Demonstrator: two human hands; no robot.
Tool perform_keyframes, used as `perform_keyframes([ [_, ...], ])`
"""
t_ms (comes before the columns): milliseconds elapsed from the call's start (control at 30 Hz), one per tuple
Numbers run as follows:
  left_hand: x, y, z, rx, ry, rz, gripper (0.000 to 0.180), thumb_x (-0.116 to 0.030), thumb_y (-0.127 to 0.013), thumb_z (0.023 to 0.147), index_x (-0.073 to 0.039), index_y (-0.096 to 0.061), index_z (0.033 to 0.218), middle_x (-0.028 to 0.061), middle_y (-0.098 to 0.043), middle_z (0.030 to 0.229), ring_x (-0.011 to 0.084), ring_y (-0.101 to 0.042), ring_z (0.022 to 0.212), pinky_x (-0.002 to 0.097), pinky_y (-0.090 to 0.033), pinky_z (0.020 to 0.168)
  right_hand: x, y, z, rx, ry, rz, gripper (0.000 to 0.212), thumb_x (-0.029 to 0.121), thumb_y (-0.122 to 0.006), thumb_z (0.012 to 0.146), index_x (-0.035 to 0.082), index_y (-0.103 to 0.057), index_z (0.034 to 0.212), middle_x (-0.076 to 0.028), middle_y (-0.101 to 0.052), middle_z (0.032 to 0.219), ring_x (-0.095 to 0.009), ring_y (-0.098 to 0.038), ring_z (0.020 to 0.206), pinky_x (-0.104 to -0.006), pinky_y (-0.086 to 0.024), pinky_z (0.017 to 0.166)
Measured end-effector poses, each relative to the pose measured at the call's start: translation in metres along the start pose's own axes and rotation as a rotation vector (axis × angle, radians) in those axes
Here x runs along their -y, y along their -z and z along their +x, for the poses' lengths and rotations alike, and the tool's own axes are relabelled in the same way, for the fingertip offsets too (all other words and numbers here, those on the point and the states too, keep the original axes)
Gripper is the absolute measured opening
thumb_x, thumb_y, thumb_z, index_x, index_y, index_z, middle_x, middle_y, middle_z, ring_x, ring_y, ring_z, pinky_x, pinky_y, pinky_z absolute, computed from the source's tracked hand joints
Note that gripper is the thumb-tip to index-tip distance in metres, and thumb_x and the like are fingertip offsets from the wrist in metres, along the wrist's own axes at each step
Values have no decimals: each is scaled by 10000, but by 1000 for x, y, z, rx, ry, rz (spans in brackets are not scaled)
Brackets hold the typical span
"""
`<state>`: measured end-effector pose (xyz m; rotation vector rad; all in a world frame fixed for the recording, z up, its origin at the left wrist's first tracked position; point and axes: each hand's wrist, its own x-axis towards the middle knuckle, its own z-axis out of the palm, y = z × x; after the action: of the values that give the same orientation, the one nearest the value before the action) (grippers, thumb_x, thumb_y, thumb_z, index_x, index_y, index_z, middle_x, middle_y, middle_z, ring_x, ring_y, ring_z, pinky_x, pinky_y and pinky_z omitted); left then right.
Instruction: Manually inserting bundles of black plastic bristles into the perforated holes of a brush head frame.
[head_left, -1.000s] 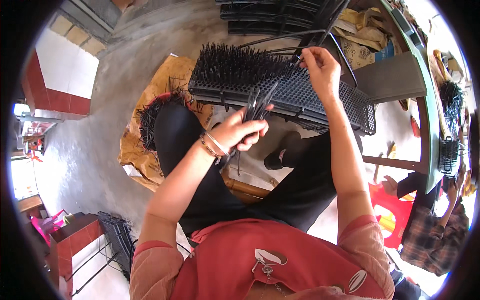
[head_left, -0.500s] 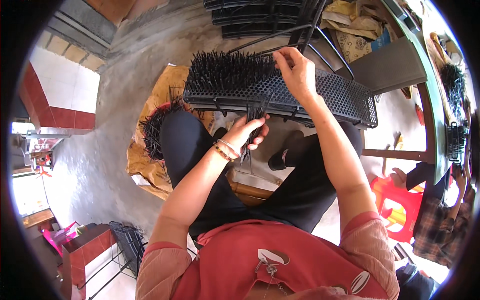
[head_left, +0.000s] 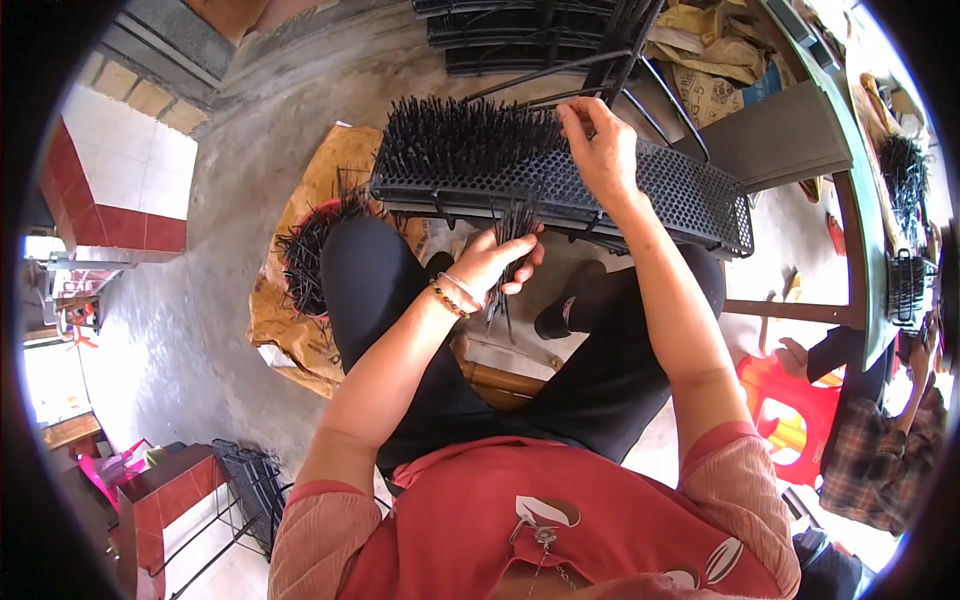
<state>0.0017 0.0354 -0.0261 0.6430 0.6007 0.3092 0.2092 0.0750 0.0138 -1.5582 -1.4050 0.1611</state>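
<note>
Perforated black tray (head_left: 690, 195), one; upright black sticks (head_left: 460, 145), uncountable, fill its left part. Left hand (head_left: 492, 262): grip clamped on one bundle of sticks (head_left: 516, 222), at the tray's near edge. Right hand (head_left: 603, 155), by the upright sticks' right end: grip unclear, cannot tell. Red basin (head_left: 326, 208) of sticks, one, on sacking (head_left: 345, 150).

A small workshop, by the look of it: bare concrete floor (head_left: 225, 340), a long perforated black tray (head_left: 690, 195) bristling with thin black pieces (head_left: 455, 140), more dark racks (head_left: 530, 42) beyond it, a red basin (head_left: 326, 207) of loose black strips (head_left: 305, 262) on a brown sack (head_left: 278, 325), and another person in a plaid shirt (head_left: 875, 470) beside a green-edged bench (head_left: 880, 330)
</note>
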Motion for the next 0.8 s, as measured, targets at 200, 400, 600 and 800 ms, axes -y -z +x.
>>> perform_keyframes([
  [200, 6, -1, 2, -33, -23, 24, 277, -208, -535, 950, -116, -484, 1207, 51, -565, 845, 87, -486, 604, 203, -354, 440, 3, -1, -4, -33, 22, 16, 161, 136, -656, 864, -5, -630, 938, -101, -674, 740, -138, -668, 654, -256, -509, 605],
  [400, 3, -3, 3, -65, 19, 36, 252, -230, -538, 943, -67, -515, 1134, 57, -577, 804, 97, -502, 594, 216, -367, 439, 2, -7, -9, 0, 63, 13, 135, 121, -664, 849, 4, -641, 912, -107, -675, 765, -159, -669, 656, -264, -509, 605],
  [600, 3, -3, 2, -83, -1, -1, 240, -228, -517, 944, -41, -532, 1093, 55, -581, 791, 101, -505, 593, 217, -370, 443, -1, -6, -12, 17, 300, -187, 123, 109, -683, 807, 32, -673, 901, -119, -653, 794, -271, -644, 711, -324, -503, 622],
  [800, 5, -1, 4, -96, -38, 0, 252, -230, -506, 952, -39, -542, 1112, 56, -585, 802, 106, -511, 601, 230, -385, 459, 1, -5, -12, 20, 319, -172, 125, 153, -682, 802, 43, -692, 861, -95, -637, 756, -263, -623, 661, -331, -479, 615],
])
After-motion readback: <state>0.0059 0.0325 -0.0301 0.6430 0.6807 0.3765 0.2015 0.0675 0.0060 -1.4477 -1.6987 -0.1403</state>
